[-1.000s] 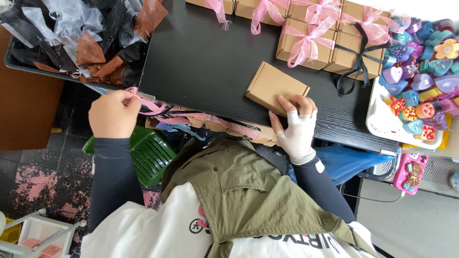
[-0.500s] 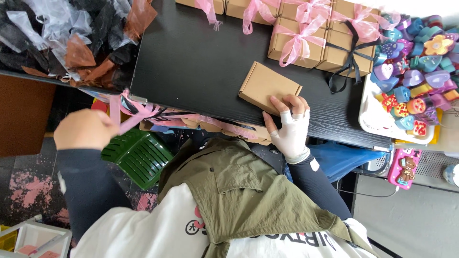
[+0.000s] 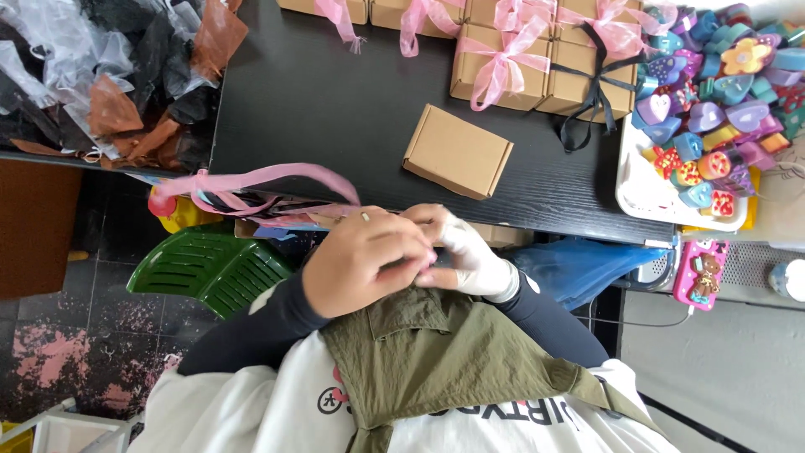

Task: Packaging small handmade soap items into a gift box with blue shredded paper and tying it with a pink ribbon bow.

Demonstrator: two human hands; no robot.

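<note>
Left hand (image 3: 365, 268) and gloved right hand (image 3: 465, 252), frame centre: fingers are pinched together on a pink ribbon (image 3: 260, 180) looping left. Cardboard box (image 3: 458, 152) is untouched above, on the black table (image 3: 335, 109).

Both hands (image 3: 411, 260) pinch pink ribbon (image 3: 260, 180); box (image 3: 458, 151) nearby.

A plain box (image 3: 458, 151) is placed mid-tabletop (image 3: 335, 109), with ribboned boxes (image 3: 537, 59) set behind it, a tray (image 3: 641, 197) at the right, and crumpled wrappings (image 3: 109, 75) at the far left.
</note>
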